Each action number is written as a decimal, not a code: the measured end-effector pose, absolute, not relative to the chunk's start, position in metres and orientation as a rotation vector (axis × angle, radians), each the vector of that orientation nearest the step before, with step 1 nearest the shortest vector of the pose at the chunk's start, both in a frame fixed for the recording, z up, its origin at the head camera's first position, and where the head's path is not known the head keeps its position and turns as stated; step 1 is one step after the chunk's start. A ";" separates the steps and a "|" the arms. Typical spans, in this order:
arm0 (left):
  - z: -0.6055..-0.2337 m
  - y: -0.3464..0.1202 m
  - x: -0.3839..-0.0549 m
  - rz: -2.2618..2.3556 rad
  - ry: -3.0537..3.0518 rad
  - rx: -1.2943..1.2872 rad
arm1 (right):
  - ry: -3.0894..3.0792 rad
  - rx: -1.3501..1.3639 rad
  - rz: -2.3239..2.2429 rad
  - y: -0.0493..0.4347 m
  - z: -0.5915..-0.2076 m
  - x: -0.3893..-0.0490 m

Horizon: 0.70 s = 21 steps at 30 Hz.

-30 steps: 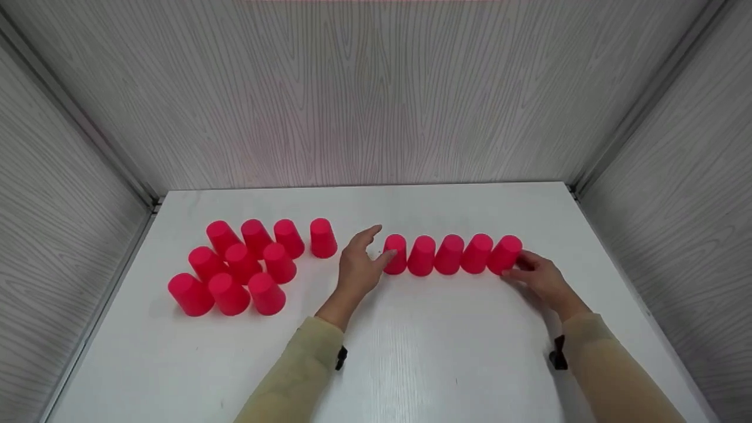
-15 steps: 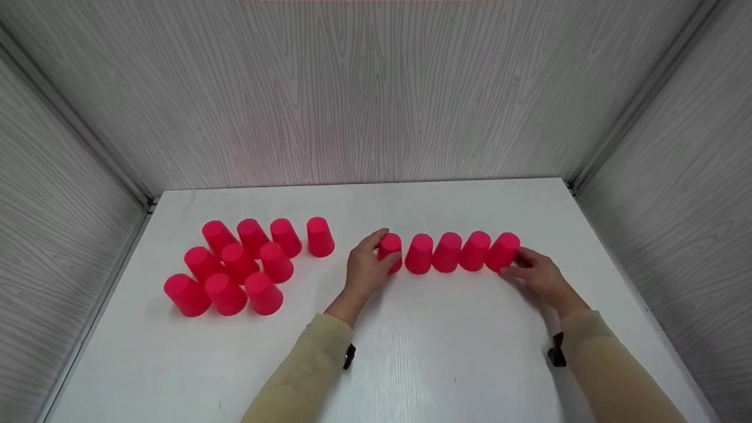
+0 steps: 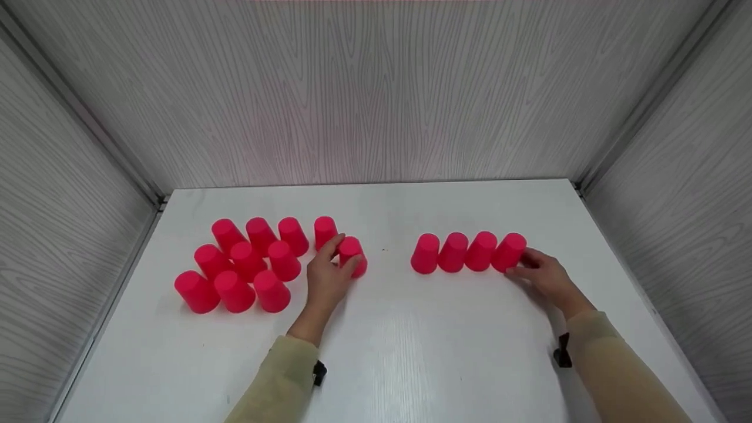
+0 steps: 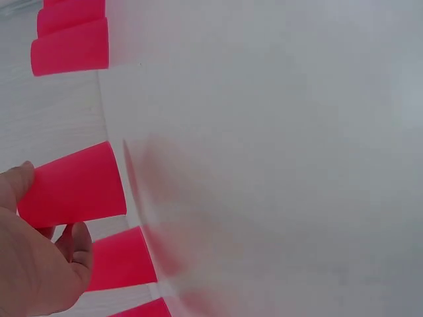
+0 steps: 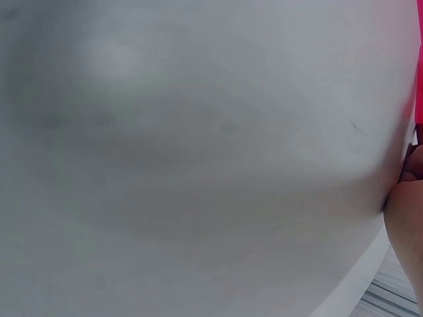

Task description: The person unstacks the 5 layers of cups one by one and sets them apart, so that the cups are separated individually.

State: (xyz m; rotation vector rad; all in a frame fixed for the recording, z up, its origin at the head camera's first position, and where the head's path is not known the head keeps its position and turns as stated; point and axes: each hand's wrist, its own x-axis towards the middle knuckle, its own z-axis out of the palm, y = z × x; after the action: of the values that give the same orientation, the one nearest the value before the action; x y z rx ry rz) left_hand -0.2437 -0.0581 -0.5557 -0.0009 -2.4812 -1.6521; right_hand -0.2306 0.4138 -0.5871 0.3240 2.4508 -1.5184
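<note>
In the head view my left hand (image 3: 329, 273) grips an upside-down pinkish-red cup (image 3: 352, 257), thumb on the near side, fingers on the far side. The left wrist view shows this held cup (image 4: 73, 185) close above the white tabletop. Just behind my fingers stands another cup (image 3: 325, 230). On the right, my right hand (image 3: 546, 279) holds the end cup (image 3: 509, 252) of a short row low on its side, thumb in front. Its fingers are partly hidden behind that cup. The right wrist view catches only a bit of this hand (image 5: 406, 211) at the edge.
Several more upside-down cups, such as a front one (image 3: 271, 292), stand in close rows at the left. Beside the right hand's cup the row continues leftward to a cup (image 3: 425, 254). Grey wood-grain walls (image 3: 376, 94) enclose the white table (image 3: 411, 352) at the back and sides.
My left hand has closed round the leftmost cup of the right row and carried it left, toward the grouped cups. The right hand stays at the end cup.
</note>
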 end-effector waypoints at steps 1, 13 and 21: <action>-0.555 -0.063 -0.242 -1.649 -2.477 0.015 | 2.452 0.325 -1.518 0.414 -0.587 -0.231; -0.556 -0.092 -0.238 -1.610 -2.428 0.194 | 2.448 0.325 -1.506 0.416 -0.587 -0.230; -0.558 -0.097 -0.238 -1.611 -2.426 0.211 | 2.445 0.265 -1.555 0.416 -0.589 -0.230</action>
State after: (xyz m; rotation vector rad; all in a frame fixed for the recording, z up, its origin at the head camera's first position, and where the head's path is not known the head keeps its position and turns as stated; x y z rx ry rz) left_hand -0.2383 -0.0969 -0.5582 0.2106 -2.4259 -1.6105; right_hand -0.2300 0.4160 -0.5895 0.2648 2.4447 -1.5553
